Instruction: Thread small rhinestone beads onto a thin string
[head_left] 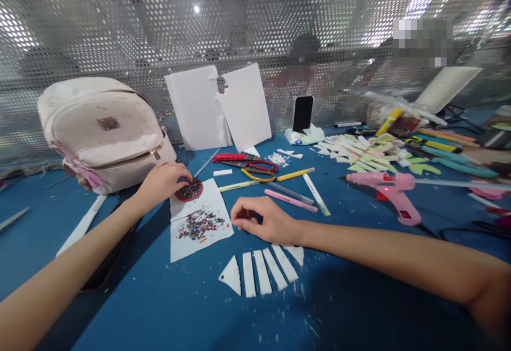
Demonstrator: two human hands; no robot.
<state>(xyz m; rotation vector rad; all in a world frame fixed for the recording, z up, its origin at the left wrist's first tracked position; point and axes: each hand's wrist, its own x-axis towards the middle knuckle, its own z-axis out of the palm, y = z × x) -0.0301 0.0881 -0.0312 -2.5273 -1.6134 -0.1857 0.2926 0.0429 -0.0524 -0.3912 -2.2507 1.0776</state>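
Note:
My left hand [164, 182] is over a small round red-rimmed dish [188, 191] full of dark specks, its thumb and fingers closed at the near left of the rim. What lies between those fingertips is hidden. The dish sits on the upper part of a creased white paper sheet [178, 244]. Lower on that sheet is a loose scatter of multicoloured small bits [202, 224]. My right hand [269, 219] rests just right of the sheet, fingers curled and tips pinched together by its edge. Anything in that pinch is too small to make out. Below it, white cut strips [261, 271] and pointed end pieces form a fish-like row.
Behind the sheet lie red-handled scissors [243, 160] and several markers [290, 200]. A pink glue gun [393, 189] with its cable is at right, near piled foam scraps [359, 151]. A backpack [104, 133], white boards [247, 109] and a phone [303, 113] stand along the perforated metal screen.

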